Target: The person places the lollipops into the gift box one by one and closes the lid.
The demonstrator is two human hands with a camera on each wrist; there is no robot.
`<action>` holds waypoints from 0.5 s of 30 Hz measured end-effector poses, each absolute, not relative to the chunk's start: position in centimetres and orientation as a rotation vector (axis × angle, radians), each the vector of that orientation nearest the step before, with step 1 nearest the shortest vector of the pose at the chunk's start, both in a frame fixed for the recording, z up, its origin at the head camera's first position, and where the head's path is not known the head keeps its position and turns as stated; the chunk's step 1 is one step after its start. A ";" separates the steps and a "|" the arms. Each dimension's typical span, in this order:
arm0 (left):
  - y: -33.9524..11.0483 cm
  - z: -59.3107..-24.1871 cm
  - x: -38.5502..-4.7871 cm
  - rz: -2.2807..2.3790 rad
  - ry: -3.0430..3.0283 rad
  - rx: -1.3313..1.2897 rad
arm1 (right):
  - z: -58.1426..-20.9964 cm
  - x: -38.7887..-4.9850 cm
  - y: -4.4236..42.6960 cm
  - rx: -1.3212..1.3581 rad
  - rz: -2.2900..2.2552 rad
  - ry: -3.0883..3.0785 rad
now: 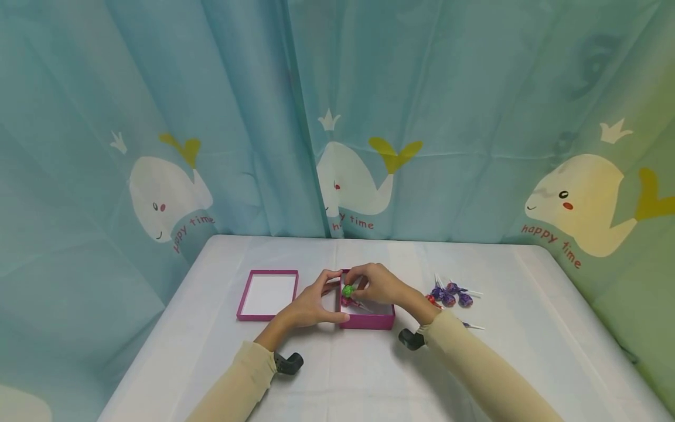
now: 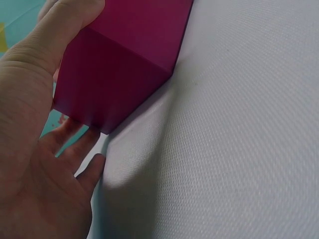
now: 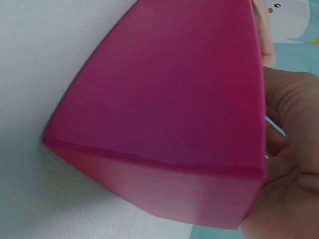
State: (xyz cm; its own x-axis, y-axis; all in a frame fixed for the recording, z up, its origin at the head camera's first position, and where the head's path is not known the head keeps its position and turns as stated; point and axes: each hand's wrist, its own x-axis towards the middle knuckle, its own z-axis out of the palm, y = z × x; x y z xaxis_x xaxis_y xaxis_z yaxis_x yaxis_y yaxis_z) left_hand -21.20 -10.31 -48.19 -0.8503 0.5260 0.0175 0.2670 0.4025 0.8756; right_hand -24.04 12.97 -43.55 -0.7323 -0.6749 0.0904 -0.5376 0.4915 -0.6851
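Observation:
A magenta box (image 1: pixel 369 322) with a white inside stands on the white table. My left hand (image 1: pixel 311 305) grips its left side, thumb at the near corner and fingers at the far one; the left wrist view shows that hand (image 2: pixel 55 164) around the box (image 2: pixel 114 74). Over the box's left part my right hand (image 1: pixel 377 283) pinches a green-wrapped lollipop (image 1: pixel 348 291). Beneath it a red-pink lollipop (image 1: pixel 346 301) lies inside. In the right wrist view the box wall (image 3: pixel 164 89) hides the fingertips of my right hand (image 3: pixel 294 149).
Left of the box lies a magenta-rimmed lid (image 1: pixel 268 272), white inside up. Several purple-wrapped lollipops (image 1: pixel 449 299) and a red one (image 1: pixel 431 299) lie on the table (image 1: pixel 527 351) at the right. A whale-print curtain (image 1: pixel 453 117) hangs behind the table.

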 end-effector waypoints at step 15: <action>-10.3 -48.3 -21.2 1.420 2.415 0.703 | -43.8 -24.0 12.9 -1.000 -1.070 2.529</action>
